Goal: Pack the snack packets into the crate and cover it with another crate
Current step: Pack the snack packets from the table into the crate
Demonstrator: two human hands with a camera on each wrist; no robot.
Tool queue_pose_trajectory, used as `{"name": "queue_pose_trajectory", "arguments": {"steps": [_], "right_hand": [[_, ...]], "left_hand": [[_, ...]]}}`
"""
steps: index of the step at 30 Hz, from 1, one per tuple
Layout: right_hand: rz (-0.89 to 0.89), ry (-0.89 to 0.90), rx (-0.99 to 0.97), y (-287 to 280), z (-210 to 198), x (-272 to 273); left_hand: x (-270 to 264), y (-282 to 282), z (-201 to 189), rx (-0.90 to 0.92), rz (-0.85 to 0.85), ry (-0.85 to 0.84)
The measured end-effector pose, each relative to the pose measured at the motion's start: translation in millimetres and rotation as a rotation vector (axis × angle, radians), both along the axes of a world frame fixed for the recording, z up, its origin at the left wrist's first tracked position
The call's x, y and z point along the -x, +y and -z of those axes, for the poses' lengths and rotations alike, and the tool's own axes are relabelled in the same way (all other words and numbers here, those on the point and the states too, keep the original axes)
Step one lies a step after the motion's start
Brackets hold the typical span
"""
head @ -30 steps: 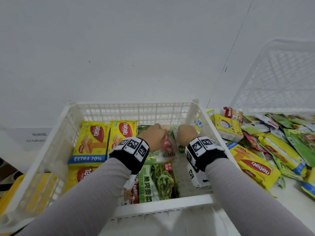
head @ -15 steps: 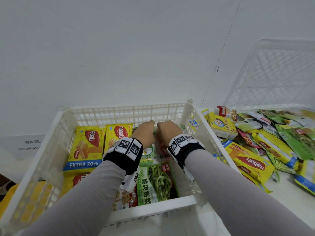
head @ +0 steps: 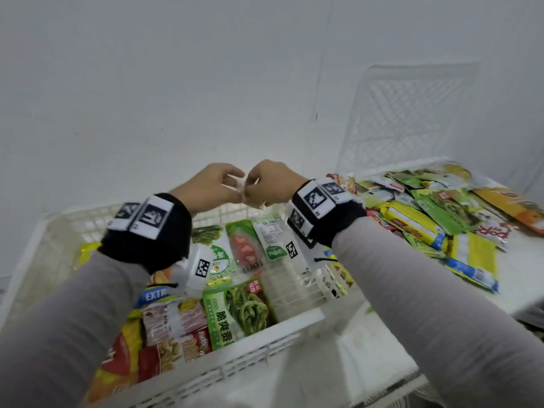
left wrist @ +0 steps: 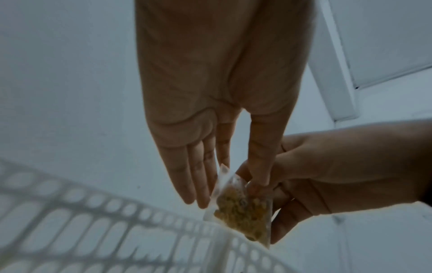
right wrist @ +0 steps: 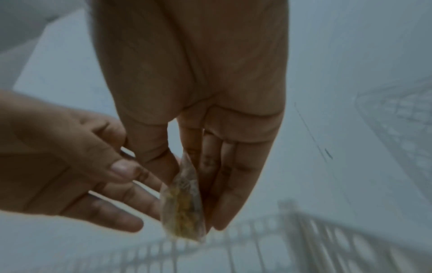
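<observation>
Head view shows both hands raised above the far side of the white crate (head: 297, 316), which already holds many packets, among them a green vegetable packet (head: 241, 315) near its front wall. The left hand (head: 206, 187) and the right hand (head: 272, 182) meet over a small clear packet (head: 245, 192), each pinching it. On the surface (head: 524, 275) to the right lies a pile of loose packets (head: 435, 213), not yet packed, and behind it the second crate (head: 412, 119) leans against the wall. Left wrist view shows the left thumb and fingers (left wrist: 198, 177) almost straight, closing on the upper edge of the clear packet, which has yellowish pieces inside; the right hand holds it from the other side. Right wrist view shows the packet edge-on between the right thumb and fingers (right wrist: 233, 184), while the left fingers are touching it loosely from the side. I judge the step is still packing, with this one packet being arranged between the hands. The next move asks for one hand to let go and the other to lower the packet into a free place in the crate, then to reach for the pile; covering comes much later.
</observation>
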State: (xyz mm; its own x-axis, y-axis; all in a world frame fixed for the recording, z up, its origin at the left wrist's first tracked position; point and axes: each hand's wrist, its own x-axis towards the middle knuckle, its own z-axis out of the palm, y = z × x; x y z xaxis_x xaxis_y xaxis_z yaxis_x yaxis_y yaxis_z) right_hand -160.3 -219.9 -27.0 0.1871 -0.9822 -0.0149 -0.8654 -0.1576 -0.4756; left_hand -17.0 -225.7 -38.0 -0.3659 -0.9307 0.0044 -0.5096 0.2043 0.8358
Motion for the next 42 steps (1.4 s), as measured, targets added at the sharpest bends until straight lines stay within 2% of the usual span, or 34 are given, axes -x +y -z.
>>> {"name": "queue_pose_trajectory", "arguments": {"steps": [6,11,19,24,29,32,37,39,42], "right_hand": [[-0.073,-0.311,-0.078,33.2,-37.8,53.5],[-0.107,-0.598,-0.14,52.0,-49.0,108.4],[-0.216,-0.806,-0.112,40.8,-43.8,218.2],[-0.289,-1.024,-0.188,34.1,-29.4,280.2],[-0.152,-1.27,-0.303,26.0,-2.2,321.2],[-0.077,-1.264,-0.314,19.6,17.5,335.9],[0.115,-1.02,-0.282,-6.7,52.5,357.4],[0.176,-0.952,-0.298,-22.0,65.5,363.6],[0.196,-0.909,-0.343,-39.6,81.1,368.1]], "left_hand": [[17.9,18.1,-37.6,-0.084,0.127,0.08],[62.6,36.5,-50.9,-0.12,0.165,0.187],[173.8,49.4,-63.3,-0.013,0.016,0.262],[237.9,56.1,-57.8,0.019,-0.136,0.405],[290.6,57.3,-31.2,-0.025,-0.297,0.568],[314.8,51.2,-4.4,-0.069,-0.393,0.608],[331.0,39.5,42.7,-0.22,-0.498,0.561],[329.2,38.6,55.7,-0.254,-0.513,0.44],[321.7,46.3,64.4,-0.226,-0.445,0.078]]}}
